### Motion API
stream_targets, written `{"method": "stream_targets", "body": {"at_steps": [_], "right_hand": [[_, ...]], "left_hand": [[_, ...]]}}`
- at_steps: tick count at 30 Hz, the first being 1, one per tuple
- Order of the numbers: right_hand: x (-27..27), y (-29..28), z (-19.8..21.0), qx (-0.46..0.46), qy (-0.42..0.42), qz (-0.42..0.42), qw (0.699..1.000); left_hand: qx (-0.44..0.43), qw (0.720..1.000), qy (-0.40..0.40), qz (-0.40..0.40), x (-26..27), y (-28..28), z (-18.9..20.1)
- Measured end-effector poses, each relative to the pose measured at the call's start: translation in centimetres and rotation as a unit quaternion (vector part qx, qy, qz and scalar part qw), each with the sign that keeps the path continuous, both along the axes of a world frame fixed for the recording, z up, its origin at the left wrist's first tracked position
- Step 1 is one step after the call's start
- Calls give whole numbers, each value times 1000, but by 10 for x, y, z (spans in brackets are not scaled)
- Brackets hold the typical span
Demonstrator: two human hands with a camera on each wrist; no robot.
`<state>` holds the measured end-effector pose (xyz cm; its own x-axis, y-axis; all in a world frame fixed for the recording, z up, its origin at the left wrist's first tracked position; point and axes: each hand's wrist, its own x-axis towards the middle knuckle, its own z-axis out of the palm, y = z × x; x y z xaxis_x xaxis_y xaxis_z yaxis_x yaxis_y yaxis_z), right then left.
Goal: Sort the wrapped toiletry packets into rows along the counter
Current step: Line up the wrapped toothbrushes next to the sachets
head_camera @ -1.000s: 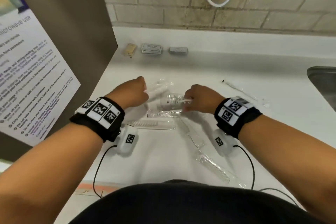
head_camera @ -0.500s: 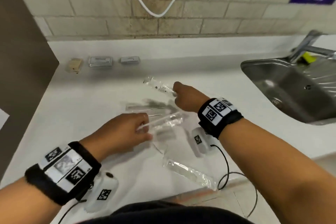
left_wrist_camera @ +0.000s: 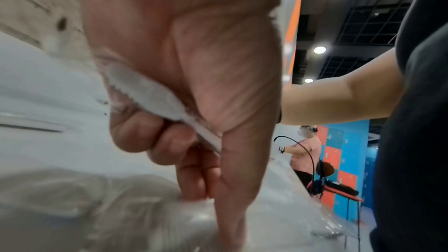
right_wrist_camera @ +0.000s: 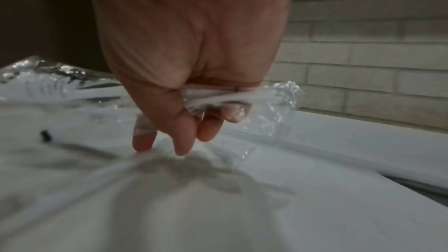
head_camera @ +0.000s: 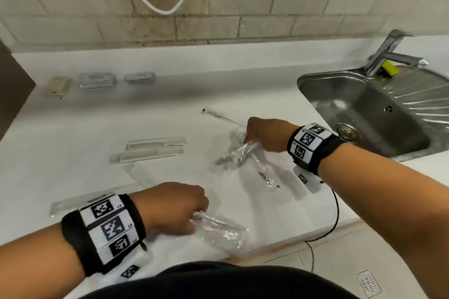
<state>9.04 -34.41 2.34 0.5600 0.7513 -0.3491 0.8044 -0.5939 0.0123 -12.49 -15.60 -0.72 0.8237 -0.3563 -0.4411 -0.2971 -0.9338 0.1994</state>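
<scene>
White counter, head view, with a steel sink at 2 o'clock. Three small boxed packets form a finished row along the back edge at 10 o'clock; two wrapped combs lie parallel just left of centre, a second row begun. A further clear packet lies at 8 o'clock, partly behind the left wrist. Right hand, at 3 o'clock, fingers curled round one end of a clear toothbrush packet, which crosses another slim packet on the counter. Left hand, at 6 o'clock near the front edge, grasping a crinkled clear packet between thumb and curled fingers. Step in hand, as judged: both hands carrying loose packets out of the central scatter. The next move calls for laying each packet parallel beside its like, clear of the counter's front edge, then releasing.
</scene>
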Motion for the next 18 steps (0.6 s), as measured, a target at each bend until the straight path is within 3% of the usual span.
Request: {"method": "stream_targets", "body": {"at_steps": [3,8,14,18], "right_hand": [[10,-10,-13,-35,-25,109,993],[37,-27,-24,-9,-57,159,986],[65,-29,-4,150,61,5,987],[96,-6,-6,206,49,-66,975]], "left_hand": [[33,998,45,42,5,-3,7],[29,990,62,122,7,-11,8],[4,973,38,227,27,-22,14],[-13,955,-40,292,56,-22,23]]}}
